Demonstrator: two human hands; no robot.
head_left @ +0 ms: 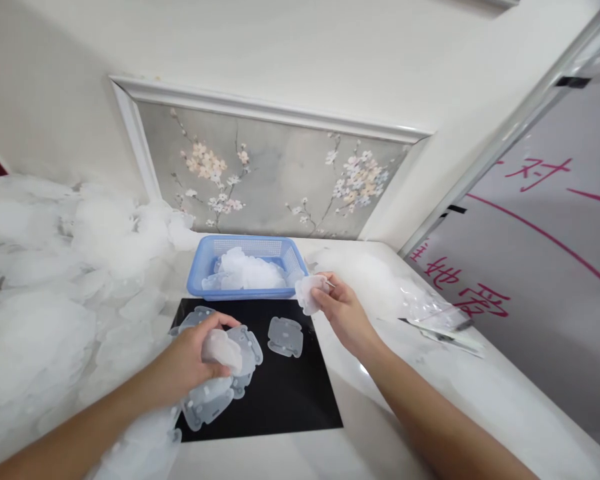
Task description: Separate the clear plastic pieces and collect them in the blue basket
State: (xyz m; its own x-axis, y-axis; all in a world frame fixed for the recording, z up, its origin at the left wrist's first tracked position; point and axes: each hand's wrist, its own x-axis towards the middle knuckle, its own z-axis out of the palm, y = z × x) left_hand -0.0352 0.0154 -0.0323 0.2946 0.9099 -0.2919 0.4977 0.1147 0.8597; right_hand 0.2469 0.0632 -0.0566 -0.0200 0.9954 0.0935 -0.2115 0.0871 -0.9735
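Over the left part of a black mat (300, 393), my left hand (200, 360) is closed around several translucent plastic pieces (222, 350). My right hand (343, 310) pinches one translucent plastic piece (310, 293) by its edge, near the front right corner of a blue plastic basket (245, 294). A thin, pointed item shows by its fingertips, too small to name. Similar notched, squarish pieces lie on the mat under my left hand. A single flat piece (285, 337) rests apart on the mat's right side. More pieces are heaped inside the basket.
A large pile of the same translucent pieces (40, 313) covers the left side of the white table. Clear plastic bags (425, 300) lie at the right, below a whiteboard (540, 253) with red writing. Behind the basket is a wall with a framed flower panel (280, 167).
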